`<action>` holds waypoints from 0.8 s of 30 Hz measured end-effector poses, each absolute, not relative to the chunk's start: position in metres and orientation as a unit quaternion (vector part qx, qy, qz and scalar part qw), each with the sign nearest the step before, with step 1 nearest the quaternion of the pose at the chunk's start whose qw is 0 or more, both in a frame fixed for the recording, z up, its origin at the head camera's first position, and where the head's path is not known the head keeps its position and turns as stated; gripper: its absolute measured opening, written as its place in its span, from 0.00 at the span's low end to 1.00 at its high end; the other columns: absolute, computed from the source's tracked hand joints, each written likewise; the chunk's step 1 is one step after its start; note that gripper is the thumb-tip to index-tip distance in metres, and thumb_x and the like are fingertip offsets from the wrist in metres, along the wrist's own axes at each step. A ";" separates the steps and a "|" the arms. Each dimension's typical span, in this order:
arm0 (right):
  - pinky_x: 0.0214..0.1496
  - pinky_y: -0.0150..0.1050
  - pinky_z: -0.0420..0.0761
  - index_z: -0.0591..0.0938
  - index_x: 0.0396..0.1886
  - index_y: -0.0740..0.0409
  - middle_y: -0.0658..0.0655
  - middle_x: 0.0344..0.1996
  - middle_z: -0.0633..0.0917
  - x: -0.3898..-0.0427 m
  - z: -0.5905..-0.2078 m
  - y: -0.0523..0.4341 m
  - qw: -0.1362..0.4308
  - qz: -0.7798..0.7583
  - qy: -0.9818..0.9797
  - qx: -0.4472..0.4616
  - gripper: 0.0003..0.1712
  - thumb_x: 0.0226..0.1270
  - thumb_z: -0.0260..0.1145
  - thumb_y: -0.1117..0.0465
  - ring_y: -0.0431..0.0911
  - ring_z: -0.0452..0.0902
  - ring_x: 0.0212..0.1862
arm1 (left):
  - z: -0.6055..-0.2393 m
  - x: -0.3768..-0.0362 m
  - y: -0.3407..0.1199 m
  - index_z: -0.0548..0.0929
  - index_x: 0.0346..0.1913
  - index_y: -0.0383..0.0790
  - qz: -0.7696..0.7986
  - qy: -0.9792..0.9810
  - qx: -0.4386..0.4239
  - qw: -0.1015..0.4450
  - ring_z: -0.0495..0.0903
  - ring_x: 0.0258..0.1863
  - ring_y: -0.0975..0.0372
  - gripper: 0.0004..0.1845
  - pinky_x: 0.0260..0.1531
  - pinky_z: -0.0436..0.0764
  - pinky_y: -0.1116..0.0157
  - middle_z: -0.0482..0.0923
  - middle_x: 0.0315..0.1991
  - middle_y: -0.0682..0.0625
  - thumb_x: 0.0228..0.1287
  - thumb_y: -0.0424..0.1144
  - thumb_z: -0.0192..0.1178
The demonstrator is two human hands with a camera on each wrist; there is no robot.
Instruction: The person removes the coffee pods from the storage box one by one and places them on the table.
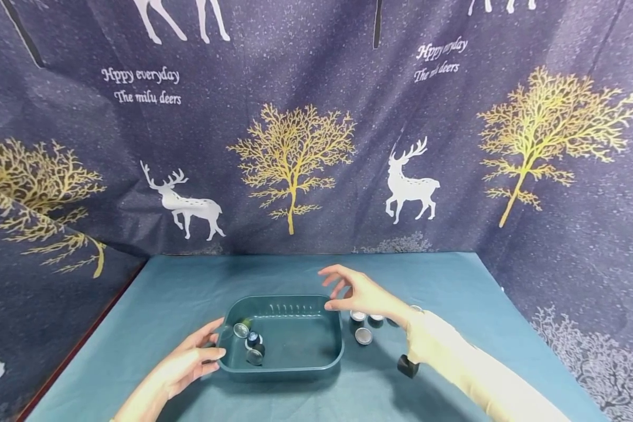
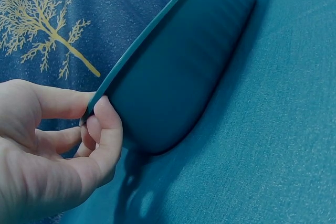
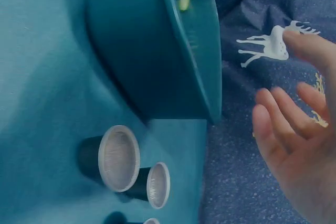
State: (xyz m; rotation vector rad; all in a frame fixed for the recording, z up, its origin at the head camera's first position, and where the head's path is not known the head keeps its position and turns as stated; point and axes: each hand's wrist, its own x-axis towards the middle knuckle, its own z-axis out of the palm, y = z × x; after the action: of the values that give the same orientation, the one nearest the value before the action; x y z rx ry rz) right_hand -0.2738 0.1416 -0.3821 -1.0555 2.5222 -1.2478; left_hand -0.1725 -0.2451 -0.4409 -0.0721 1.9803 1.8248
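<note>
My left hand [image 1: 190, 357] pinches the left rim of a dark green plastic basin [image 1: 306, 369], thumb and fingers on either side of the lip in the left wrist view. Inside, toward the left end, lie several small coffee capsules: one with green sides [image 1: 241, 329], a blue one [image 1: 253, 339] and a dark one [image 1: 255, 354]. Over the basin's far right corner hovers my right hand [image 1: 356, 291], its fingers spread and loosely bent with nothing between them. Just right of the basin stand dark capsules with pale lids, the nearest capsule [image 1: 363, 336] slightly apart from the others.
A blue-green cloth [image 1: 190, 281] covers the table. Behind it hangs a dark blue curtain [image 1: 316, 70] printed with deer and yellow trees. More capsules [image 3: 158, 184] stand in a line beside the basin, partly hidden by the right forearm. A black block [image 1: 408, 366] shows at the right sleeve.
</note>
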 end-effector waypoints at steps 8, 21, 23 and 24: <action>0.47 0.40 0.84 0.71 0.68 0.40 0.52 0.56 0.81 -0.288 -0.375 0.120 0.148 -0.410 0.809 -0.395 0.35 0.62 0.73 0.57 0.47 0.83 0.50 | -0.441 -0.172 -0.245 0.39 0.79 0.36 0.665 0.712 -0.023 0.224 0.74 0.47 0.63 0.46 0.46 0.80 0.64 0.45 0.66 0.36 0.68 0.33 0.58; 0.55 0.39 0.81 0.72 0.68 0.42 0.56 0.58 0.79 -0.312 -0.371 0.072 0.229 -0.381 0.770 -0.457 0.35 0.62 0.72 0.60 0.49 0.81 0.54 | -0.440 -0.172 -0.246 0.40 0.79 0.36 0.662 0.716 -0.026 0.220 0.73 0.48 0.63 0.46 0.47 0.80 0.63 0.48 0.64 0.37 0.68 0.33 0.58; 0.56 0.38 0.81 0.72 0.68 0.42 0.54 0.58 0.79 -0.314 -0.371 0.066 0.232 -0.377 0.770 -0.459 0.34 0.62 0.72 0.60 0.49 0.81 0.54 | -0.441 -0.172 -0.246 0.40 0.79 0.36 0.662 0.715 -0.025 0.222 0.73 0.50 0.63 0.46 0.47 0.80 0.63 0.47 0.64 0.37 0.68 0.34 0.58; 0.55 0.38 0.81 0.73 0.68 0.42 0.54 0.58 0.79 -0.315 -0.372 0.063 0.234 -0.376 0.770 -0.460 0.34 0.62 0.72 0.60 0.51 0.81 0.55 | -0.441 -0.172 -0.246 0.40 0.79 0.36 0.662 0.715 -0.024 0.223 0.73 0.50 0.63 0.46 0.47 0.80 0.63 0.48 0.64 0.37 0.68 0.34 0.58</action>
State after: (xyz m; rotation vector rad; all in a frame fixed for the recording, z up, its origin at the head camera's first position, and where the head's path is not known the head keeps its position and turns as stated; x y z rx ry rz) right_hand -0.3153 0.0629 -0.3724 -1.2616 2.1130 -1.0321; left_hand -0.1724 -0.2465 -0.4409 -0.0676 1.9741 1.8287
